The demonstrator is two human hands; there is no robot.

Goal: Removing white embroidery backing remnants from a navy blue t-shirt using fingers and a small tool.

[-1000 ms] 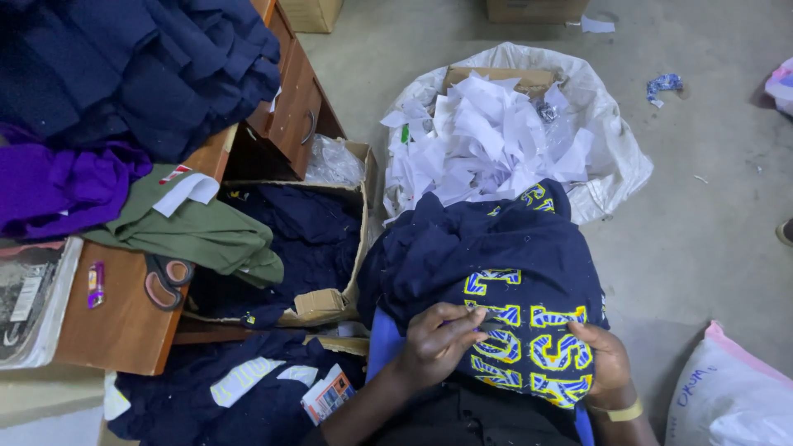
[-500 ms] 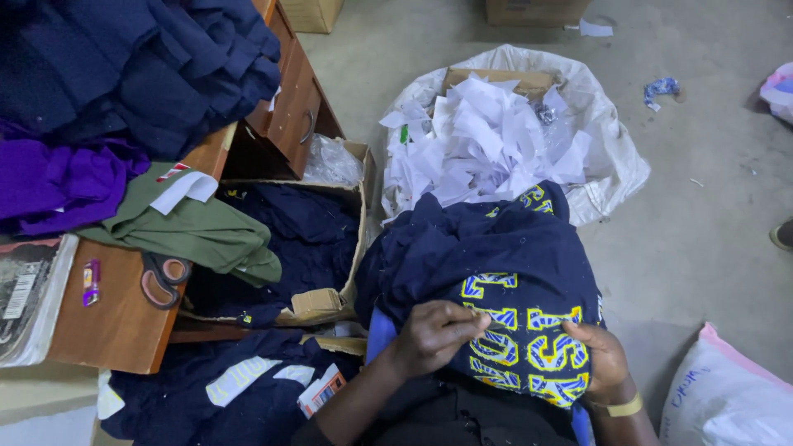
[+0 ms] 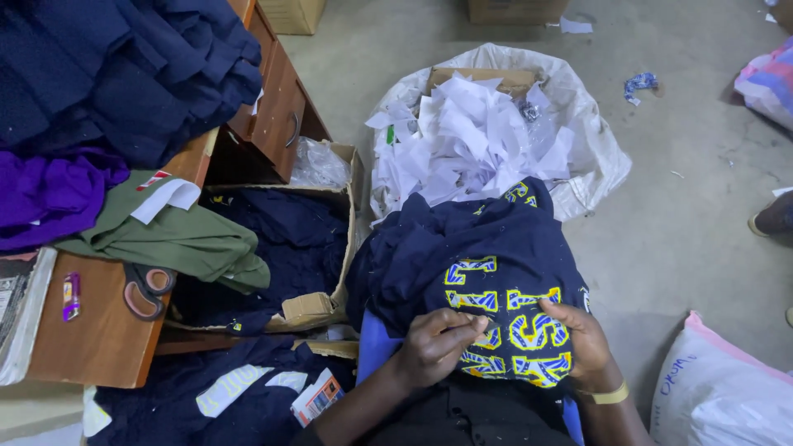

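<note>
Navy shirt point(image 3: 462, 264) lies on the person's lap, yellow-blue letters point(image 3: 504, 326) up. Left hand point(image 3: 438, 343) pinches at a letter edge with fingers closed narrow; right hand point(image 3: 578, 339) holds the fabric flat beside the letters, fingers curled on it.

Risks, as I judge them: pulling too hard could tear a letter or stretch the knit; the shirt could slide off the lap toward the paper sack point(image 3: 487, 132) just beyond it.

Left of the shirt: carton point(image 3: 281, 248) of navy cloth. Further left: tabletop point(image 3: 99, 330) with scissors point(image 3: 144, 289), green cloth point(image 3: 173, 239), purple cloth point(image 3: 49, 194). Concrete floor point(image 3: 686, 215), scraps about; white bag point(image 3: 719, 388) right of the shirt.
</note>
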